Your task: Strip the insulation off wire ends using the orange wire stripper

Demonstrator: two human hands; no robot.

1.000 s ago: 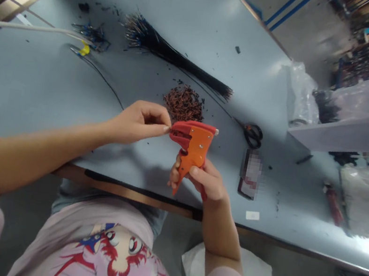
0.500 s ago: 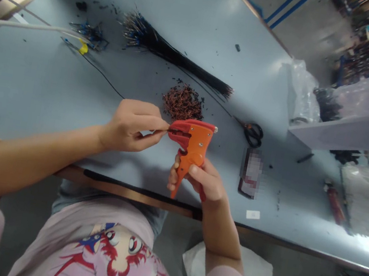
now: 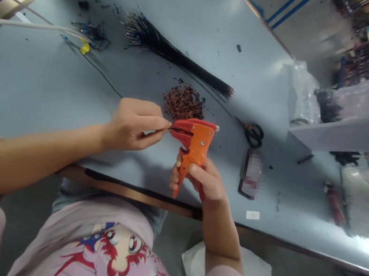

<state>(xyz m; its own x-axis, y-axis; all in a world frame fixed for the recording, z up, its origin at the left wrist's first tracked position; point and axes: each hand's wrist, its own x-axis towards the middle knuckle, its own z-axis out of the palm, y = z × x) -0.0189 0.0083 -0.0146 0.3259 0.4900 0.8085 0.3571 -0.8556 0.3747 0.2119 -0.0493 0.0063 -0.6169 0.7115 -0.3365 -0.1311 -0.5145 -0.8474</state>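
Observation:
My right hand is wrapped round the handles of an orange wire stripper, held upright above the table's near edge with its red jaws pointing left. My left hand pinches a thin black wire at its fingertips and holds the wire's end in the stripper's jaws. The wire itself is mostly hidden by my fingers. Just behind the tool lies a heap of brown stripped wire bits.
A long bundle of black wires lies across the grey-blue table. Black scissors sit right of the heap. A blue and yellow wire tangle and a white cable lie far left. Plastic bags are right.
My left hand's fingers have closed tighter on the wire at the jaws, and the stripper has shifted slightly. Otherwise little has moved.

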